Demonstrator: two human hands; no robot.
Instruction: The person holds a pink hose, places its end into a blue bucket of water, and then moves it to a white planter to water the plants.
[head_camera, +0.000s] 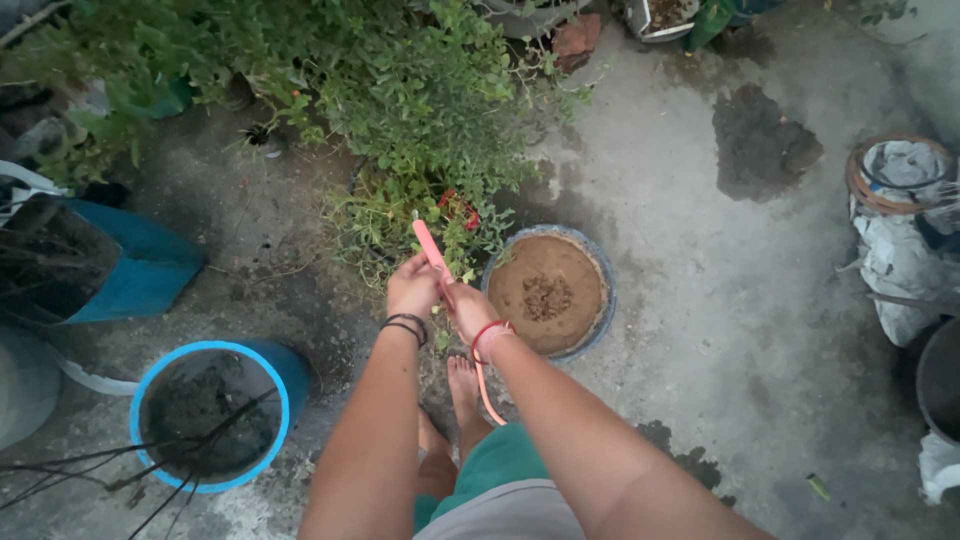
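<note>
Two bare hands meet at the centre of the head view, both closed on one pink tool with a long narrow blade. The left hand grips it from the left side, fingers wrapped tight; a dark band sits on that wrist. The right hand clasps the lower part of the tool, and a pink-orange cord hangs from that wrist down toward the bare feet. The blade tip points up into the leafy green plant that fills the upper centre of the frame.

Just right of the hands stands a round pot of brown soil, its surface smooth with a small clump at the middle. At lower left is a blue bucket holding dark matter and thin twigs. A blue container lies at the left edge. White sacks are stacked at the right edge. The concrete floor shows dark damp patches.
</note>
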